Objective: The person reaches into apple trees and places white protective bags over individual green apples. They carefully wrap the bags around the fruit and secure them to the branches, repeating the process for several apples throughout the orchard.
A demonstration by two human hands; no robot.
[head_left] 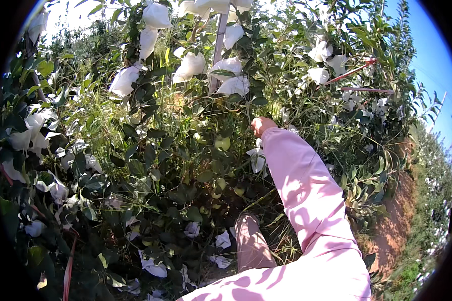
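My right hand (262, 126), at the end of a pink sleeve (296, 165), reaches into the leafy branches near the middle. Its fingers are curled closed; leaves and the hand itself hide what they grip, if anything. Just under that hand hangs a white bag (256, 160). To its left, a green apple (222, 143) shows bare among the leaves, and lower down are two smaller green apples (221, 184) (239, 191). Nowhere in the picture does my left hand appear.
White bags (191, 66) hang on branches all around. A post (219, 45) rises behind. Reddish ties (354, 72) stretch at upper right, another (69, 266) at lower left. Fallen white bags (223, 239) lie by my leg (254, 243). Bare reddish soil (394, 220) runs along the right.
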